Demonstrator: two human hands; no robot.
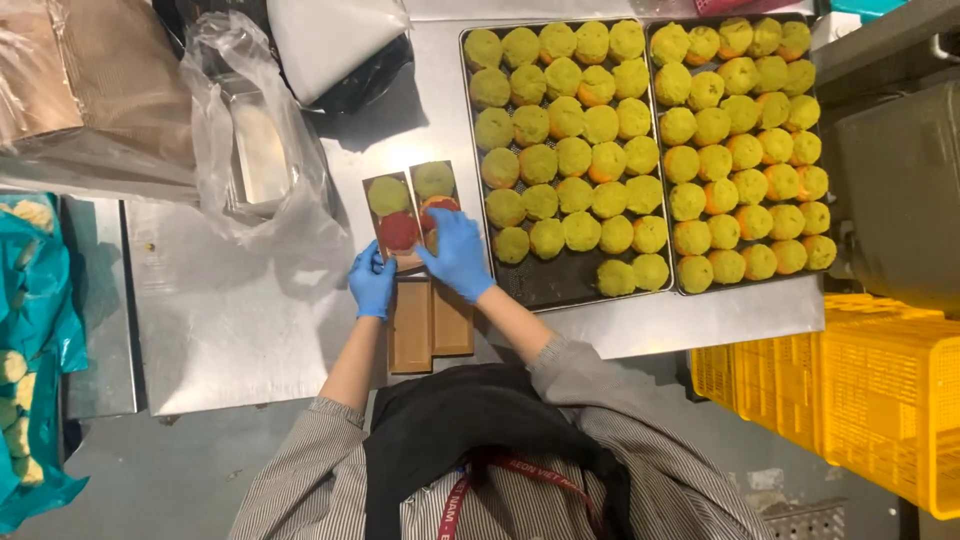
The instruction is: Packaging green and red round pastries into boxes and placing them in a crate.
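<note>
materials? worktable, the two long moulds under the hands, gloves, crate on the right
Worktable: looks like stainless steel, brushed grey with dull reflections.
Moulds: probably wood, matte brown with flat blocky edges; grain is too small to confirm.
Gloves on the left hand and right hand: thin blue, skin-tight, likely nitrile or latex.
Crate: moulded plastic, bright yellow lattice walls.

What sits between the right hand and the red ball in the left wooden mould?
Nothing visible. The right hand rests on the right mould, right beside the red ball in the left mould; the left hand is at that mould's near end.
</note>
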